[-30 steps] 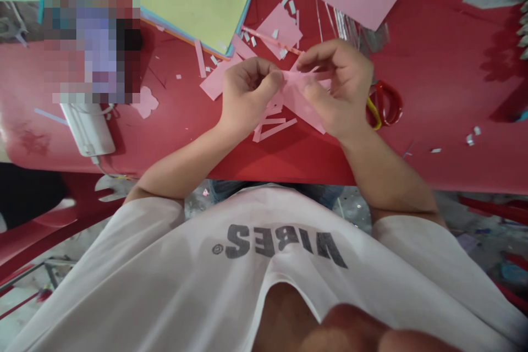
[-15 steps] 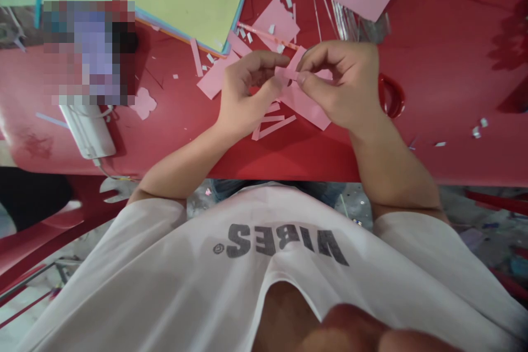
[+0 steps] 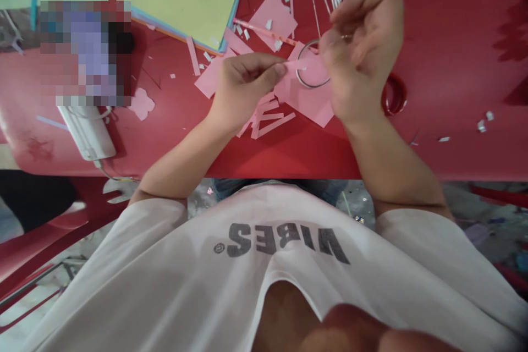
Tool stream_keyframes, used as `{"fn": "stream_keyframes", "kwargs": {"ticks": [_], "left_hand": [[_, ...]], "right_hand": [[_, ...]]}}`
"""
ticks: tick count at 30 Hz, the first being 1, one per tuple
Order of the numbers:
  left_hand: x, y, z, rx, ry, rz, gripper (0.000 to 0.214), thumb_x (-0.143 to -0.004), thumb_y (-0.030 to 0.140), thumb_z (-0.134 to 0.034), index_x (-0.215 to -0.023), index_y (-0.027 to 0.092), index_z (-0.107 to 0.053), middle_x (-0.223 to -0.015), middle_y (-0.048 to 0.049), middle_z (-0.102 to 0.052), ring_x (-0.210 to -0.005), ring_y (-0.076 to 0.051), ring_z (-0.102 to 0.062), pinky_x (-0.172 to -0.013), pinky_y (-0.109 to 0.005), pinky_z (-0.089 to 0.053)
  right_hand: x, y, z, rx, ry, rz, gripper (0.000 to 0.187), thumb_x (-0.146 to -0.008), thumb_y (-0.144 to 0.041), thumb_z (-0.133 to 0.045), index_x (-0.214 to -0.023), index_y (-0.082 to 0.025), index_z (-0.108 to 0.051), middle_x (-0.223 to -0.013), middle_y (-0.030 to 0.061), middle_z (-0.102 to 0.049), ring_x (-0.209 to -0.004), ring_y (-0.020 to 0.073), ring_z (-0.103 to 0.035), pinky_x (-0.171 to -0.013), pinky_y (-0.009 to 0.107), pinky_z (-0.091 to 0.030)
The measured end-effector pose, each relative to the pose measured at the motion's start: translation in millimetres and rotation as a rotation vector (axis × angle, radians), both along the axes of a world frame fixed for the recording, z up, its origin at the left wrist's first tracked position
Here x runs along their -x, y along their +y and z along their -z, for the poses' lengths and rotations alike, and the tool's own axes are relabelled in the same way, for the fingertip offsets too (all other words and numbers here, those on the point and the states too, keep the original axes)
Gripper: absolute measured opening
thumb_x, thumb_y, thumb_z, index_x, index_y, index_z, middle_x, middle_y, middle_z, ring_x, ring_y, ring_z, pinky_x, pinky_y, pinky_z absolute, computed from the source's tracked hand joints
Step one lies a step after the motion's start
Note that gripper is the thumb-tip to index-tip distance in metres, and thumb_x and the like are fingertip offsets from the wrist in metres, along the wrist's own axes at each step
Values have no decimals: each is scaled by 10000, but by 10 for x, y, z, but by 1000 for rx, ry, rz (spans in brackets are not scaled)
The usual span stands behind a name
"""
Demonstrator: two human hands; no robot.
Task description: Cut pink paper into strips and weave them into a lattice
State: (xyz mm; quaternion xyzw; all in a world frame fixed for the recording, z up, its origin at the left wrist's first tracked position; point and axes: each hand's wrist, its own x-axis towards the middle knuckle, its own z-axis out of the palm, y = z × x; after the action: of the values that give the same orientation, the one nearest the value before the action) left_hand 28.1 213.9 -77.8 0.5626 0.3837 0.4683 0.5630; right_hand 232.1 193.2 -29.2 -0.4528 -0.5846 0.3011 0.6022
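My left hand (image 3: 251,82) pinches a narrow pink paper strip (image 3: 292,65) between thumb and fingertips. The strip reaches right, to a thin dark, shiny hoop (image 3: 312,87). My right hand (image 3: 363,49) is at the hoop's right side with thumb and fingers bent around it; the fingers are partly blurred and cover that side of the hoop. Under both hands lies a larger piece of pink paper (image 3: 319,109). Several narrow pink strips (image 3: 272,126) lie by my left wrist. A pink pencil (image 3: 264,29) rests just beyond the hands.
Coloured sheets (image 3: 181,0) are stacked at the back left, yellow-green on top. A red ring-shaped roll (image 3: 395,94) sits beside my right wrist. At left, a white power bank (image 3: 88,135) with a cable lies near a pink flower cutout (image 3: 142,103). Paper scraps dot the red table (image 3: 445,77).
My right hand has moved up and away from my left, its fingers lifting and turning. The hoop, mostly hidden before, now shows. My left hand has shifted slightly left and still pinches the strip.
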Motion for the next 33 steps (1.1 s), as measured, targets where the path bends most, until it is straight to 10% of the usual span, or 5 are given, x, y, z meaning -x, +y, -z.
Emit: {"fn": "stream_keyframes", "kwargs": {"ticks": [5,11,21,33], "left_hand": [[48,116,209,106,-67,19,317,-910,614,-834,-942,311,-748,-700,34,-648,-610,-80,-488,-567,-312,-442],[41,87,144,88,-97,8,378,-914,642,-815,-994,283,-728,-768,14,-684,-668,-105,-531,-624,-313,-478],[24,-41,-181,-159,66,-72,263,-953,573,-799,-1021,321,-834,-890,21,-772,-799,-121,-655,-704,-337,-536],[32,11,-40,-162,104,-104,311,-939,632,-785,-994,327,-803,-870,-2,-755,-774,-150,-627,-682,-367,-522]], "right_hand": [[73,36,212,158,109,-125,530,-1001,-844,-436,-947,-383,-692,-834,32,-636,-749,276,-646,-708,478,-550],[107,17,261,210,-76,-227,503,-830,-844,-746,-845,-343,-704,-777,3,-689,-713,231,-612,-655,438,-527],[115,-24,201,182,-137,-236,407,-929,-691,-752,-747,-334,-681,-745,5,-690,-711,229,-579,-695,457,-482],[154,-58,188,81,-89,-193,330,-950,-586,-784,-772,-316,-722,-763,14,-727,-687,218,-611,-632,433,-479]]}}
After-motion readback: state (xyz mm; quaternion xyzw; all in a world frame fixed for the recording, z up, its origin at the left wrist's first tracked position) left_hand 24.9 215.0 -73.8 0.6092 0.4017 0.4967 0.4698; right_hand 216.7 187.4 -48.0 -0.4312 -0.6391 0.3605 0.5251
